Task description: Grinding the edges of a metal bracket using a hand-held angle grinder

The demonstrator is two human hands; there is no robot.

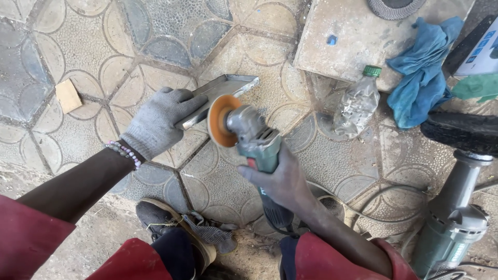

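Grey knit glove on left hand (158,120), pink bead bracelet (124,153), bare right hand (282,181), red sleeves (31,233).

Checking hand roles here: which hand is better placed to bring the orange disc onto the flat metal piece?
Right. The bare right hand already grips the green angle grinder, its orange disc beside the flat grey metal piece. The grey-gloved left hand is busy holding that piece.

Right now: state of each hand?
Left hand: gloved, closed on the metal piece.
Right hand: bare, closed on the angle grinder.
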